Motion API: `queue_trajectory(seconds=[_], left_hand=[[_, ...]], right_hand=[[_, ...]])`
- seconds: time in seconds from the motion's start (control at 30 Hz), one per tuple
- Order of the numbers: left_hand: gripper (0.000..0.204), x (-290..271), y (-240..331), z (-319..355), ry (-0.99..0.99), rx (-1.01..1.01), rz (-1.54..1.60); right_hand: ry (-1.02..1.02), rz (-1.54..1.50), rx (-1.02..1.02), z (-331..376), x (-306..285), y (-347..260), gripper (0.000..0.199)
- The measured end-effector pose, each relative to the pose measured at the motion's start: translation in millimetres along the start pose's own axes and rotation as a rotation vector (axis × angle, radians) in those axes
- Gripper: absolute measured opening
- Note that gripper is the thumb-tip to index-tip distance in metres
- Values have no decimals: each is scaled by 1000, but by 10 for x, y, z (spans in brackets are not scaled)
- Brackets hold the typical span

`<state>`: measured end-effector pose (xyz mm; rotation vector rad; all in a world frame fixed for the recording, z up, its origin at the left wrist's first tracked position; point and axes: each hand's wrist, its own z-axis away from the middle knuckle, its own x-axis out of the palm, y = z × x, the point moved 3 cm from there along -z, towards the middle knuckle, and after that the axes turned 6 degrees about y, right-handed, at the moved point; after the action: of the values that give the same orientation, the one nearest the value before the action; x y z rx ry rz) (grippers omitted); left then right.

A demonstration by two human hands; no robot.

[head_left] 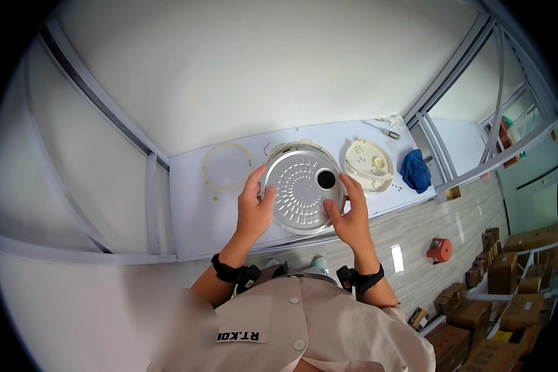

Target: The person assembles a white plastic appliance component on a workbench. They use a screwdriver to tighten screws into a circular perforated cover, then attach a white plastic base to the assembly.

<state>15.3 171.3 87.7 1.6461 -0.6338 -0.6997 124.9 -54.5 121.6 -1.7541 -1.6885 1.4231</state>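
A round silver metal plate (301, 189) with rows of small slots and one dark round hole is held above the white table (192, 211). My left hand (254, 208) grips its left rim and my right hand (351, 217) grips its lower right rim. A second round part (291, 147) shows just behind the plate's far rim. Both wrists wear black bands.
A pale ring gasket (228, 166) lies on the table to the left. A cream round plastic part (369, 164) and a blue cloth (415, 172) lie to the right, with a screwdriver (387, 132) behind. Cardboard boxes (505, 273) and a red object (440, 249) stand on the floor at right.
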Motion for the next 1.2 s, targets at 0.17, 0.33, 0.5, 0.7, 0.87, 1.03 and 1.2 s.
queue_trajectory(seconds=[0.17,0.33,0.5,0.7,0.87,1.03,1.2], left_hand=[[64,69,-12,-21,77,96,-62],[65,165,132,1,197,104,-215],[56,249,225,-18,286,194,-508],[47,311,308,35,353,103,-688],[45,331,269,73,400,136,-646],[45,365,254,55,409,125,-683],[44,389,209,30,422,135,-725]], right_hand=[[-12,98,-57,-72,55,98,67],[-65,136,-65,-188,20,202,63],[-151,176,-80,-347,56,251,64],[-240,207,-116,-489,60,364,67],[-266,210,-170,-551,109,391,67],[-275,226,-186,-606,140,401,66],[-282,224,-192,-626,163,423,66]])
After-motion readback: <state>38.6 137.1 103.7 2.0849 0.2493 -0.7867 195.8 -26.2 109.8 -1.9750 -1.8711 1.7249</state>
